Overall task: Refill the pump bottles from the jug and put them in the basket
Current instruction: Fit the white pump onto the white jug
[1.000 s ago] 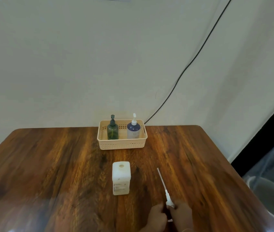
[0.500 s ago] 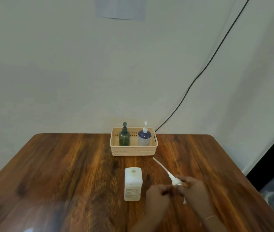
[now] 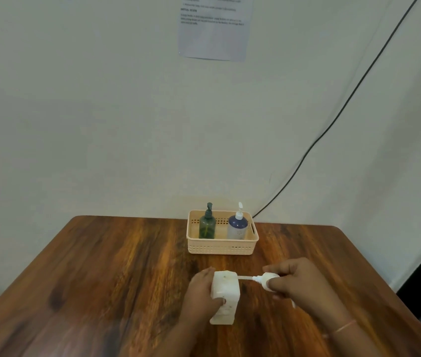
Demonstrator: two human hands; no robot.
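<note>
Both hands have come forward since the earlier frames: the left hand (image 3: 203, 296), which was beside the pump half a second ago, now wraps the left side of the white square plastic bottle (image 3: 224, 296) in the lower centre of the frame, thumb pressed on its front face, while the right hand (image 3: 297, 284) has swung the white pump head with its thin dip tube (image 3: 261, 279) round so the tube lies nearly level, its tip at the bottle's top. The right fingers are closed round the pump collar; the nozzle is hidden under them. In the upper centre of the brown wooden table (image 3: 101, 266) the beige perforated plastic basket (image 3: 222, 247) already holds a dark green pump bottle (image 3: 207, 226) and a navy-and-white pump bottle (image 3: 237, 226), both upright. No jug shows. The step looks like refitting the pump, so the tube likely needs tipping toward vertical before it goes down the neck; fed in sideways it could bend or catch on the rim. A firm left-hand brace should stop the light bottle tipping while the collar is screwed down.
</note>
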